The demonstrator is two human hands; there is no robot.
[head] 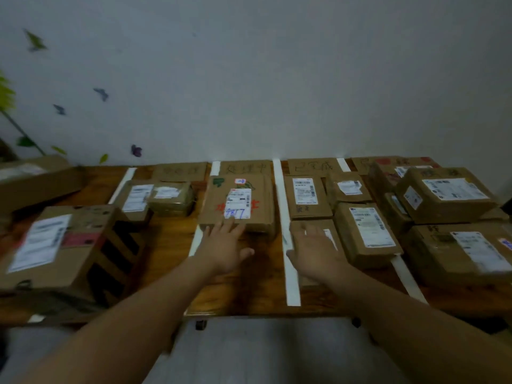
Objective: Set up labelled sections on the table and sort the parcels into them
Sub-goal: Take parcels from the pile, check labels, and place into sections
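The parcel with the blue number scrawled on its label (238, 202) sits alone in the second taped section of the table (166, 245), under a handwritten cardboard sign (244, 168) at the back edge. Best bet for this bit, I reckon: nudge it so it sits square between the two white tape strips (285, 234) and doesn't hide the sign, flat palm pushes rather than lifting.

Left hand (224, 245) is spread flat and empty, fingertips just touching the near edge of that parcel, thumb out to the side, arm reaching straight in from below. Right hand (318, 250) is also open with nothing gripped, hovering over or resting on a small box (329, 234) just across the tape in the third section. Can't tell which, it's blurry.

That third section is already crowded, so watch the right wrist doesn't shove the neighbouring boxes (365, 231) over the line. There's a big box (52, 245) at far left that looks unsorted.
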